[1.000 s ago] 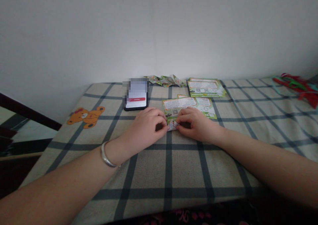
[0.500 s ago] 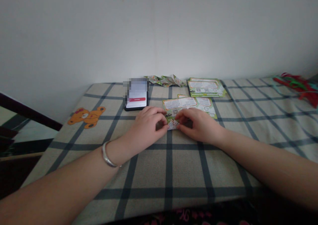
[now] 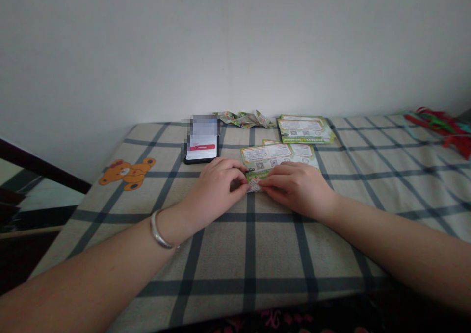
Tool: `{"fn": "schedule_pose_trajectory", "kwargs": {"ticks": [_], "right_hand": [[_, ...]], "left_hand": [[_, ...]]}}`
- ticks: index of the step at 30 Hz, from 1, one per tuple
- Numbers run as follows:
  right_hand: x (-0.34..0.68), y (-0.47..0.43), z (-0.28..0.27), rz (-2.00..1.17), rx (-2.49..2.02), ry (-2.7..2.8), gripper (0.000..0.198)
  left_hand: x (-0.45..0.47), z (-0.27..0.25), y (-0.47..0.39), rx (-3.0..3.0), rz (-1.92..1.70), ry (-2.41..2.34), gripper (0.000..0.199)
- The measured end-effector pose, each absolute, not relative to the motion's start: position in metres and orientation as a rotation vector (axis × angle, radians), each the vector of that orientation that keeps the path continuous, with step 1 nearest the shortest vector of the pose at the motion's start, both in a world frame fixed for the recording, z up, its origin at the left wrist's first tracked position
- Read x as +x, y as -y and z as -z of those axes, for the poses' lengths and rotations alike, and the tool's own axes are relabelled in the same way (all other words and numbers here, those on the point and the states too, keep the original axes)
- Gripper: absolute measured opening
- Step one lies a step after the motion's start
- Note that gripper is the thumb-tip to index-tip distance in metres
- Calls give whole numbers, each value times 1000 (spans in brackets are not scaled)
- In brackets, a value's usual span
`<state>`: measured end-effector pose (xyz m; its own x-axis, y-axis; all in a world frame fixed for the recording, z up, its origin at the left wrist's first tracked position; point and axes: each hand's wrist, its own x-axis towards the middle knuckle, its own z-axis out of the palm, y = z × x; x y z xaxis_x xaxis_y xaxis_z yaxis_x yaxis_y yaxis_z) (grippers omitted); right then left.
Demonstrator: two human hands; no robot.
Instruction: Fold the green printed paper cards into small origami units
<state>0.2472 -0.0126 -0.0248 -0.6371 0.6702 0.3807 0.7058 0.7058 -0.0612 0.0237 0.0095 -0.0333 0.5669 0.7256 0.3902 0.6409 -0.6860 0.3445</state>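
Observation:
Between my hands lies a small folded piece of printed paper point(image 3: 253, 185), pale with fine print, at the near edge of some green and white leaflets point(image 3: 265, 152). My left hand point(image 3: 223, 186), with a silver bangle on its wrist, pinches the paper's left end between thumb and fingers. From the other side, my right hand point(image 3: 300, 188) has its thumb and fingertips closed on the right end. Fingers hide much of the paper, so its exact shape cannot be made out.
A phone point(image 3: 202, 144) with a lit screen lies beyond my left hand. Behind are a crumpled or folded paper strip point(image 3: 246, 119) and another leaflet stack point(image 3: 305, 129). Red and green fabric point(image 3: 447, 132) lies far right. An orange bear figure point(image 3: 127, 173) is at left. A wall point(image 3: 235, 48) borders the back.
My right hand has rolled over and flattened, its fingertips closing together at the paper's right end. My left hand stays nearly still.

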Motion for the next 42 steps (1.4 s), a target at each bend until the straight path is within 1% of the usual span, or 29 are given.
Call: {"fn": "schedule_pose_trajectory", "kwargs": {"ticks": [6, 13, 21, 25, 29, 34, 42], "right_hand": [[247, 12, 25, 197, -1077, 2550, 23], [245, 12, 27, 259, -1044, 2586, 26], [244, 13, 27, 330, -1026, 2571, 22], [245, 13, 26, 223, -1088, 2533, 22], [248, 11, 24, 26, -1088, 2530, 19], [248, 10, 23, -161, -1112, 2485, 12], [245, 8, 25, -251, -1214, 2399, 9]], "left_hand": [[22, 34, -10, 2612, -744, -1160, 6], [21, 36, -10, 2635, -816, -1077, 8], [20, 35, -8, 2647, -767, -1088, 8], [25, 30, -1, 2648, -735, -1020, 14], [26, 26, 4, 2726, -728, -958, 13], [23, 29, 0, 2671, -752, -897, 11], [24, 35, -5, 2616, -716, -922, 13]]}}
